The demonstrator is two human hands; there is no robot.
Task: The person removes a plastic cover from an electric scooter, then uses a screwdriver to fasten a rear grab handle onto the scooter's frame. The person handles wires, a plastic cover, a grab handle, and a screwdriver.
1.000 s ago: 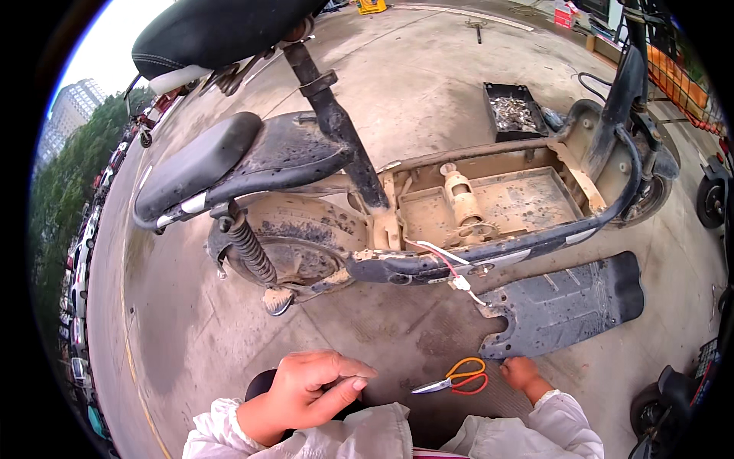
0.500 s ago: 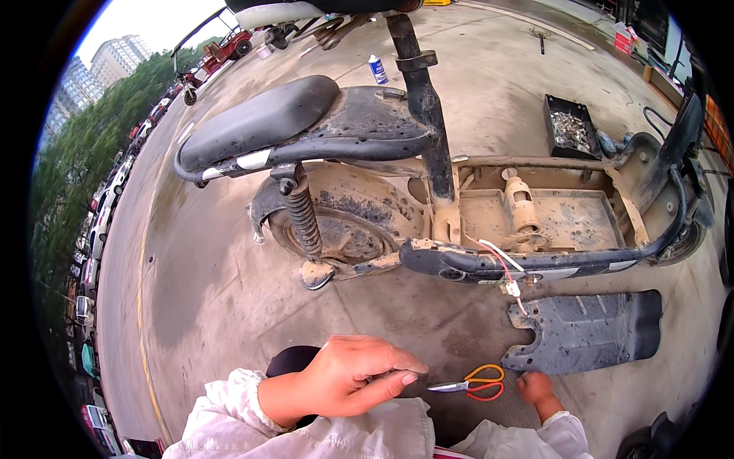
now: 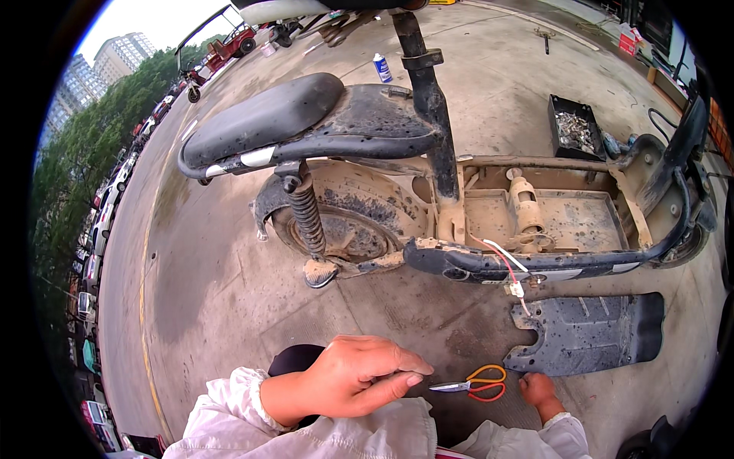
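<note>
Head view: scissors (image 3: pixel 464 386) point left (long axis crosswise).

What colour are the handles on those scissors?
The upper handle loop is yellow-orange; the lower handle loop is red-orange. The head view shows them best.

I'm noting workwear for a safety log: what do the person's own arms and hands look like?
Both arms wear loose, whitish sleeves, wrinkled and gathered at the wrists into ruffled cuffs. The left hand and right hand are bare, without gloves.
</note>
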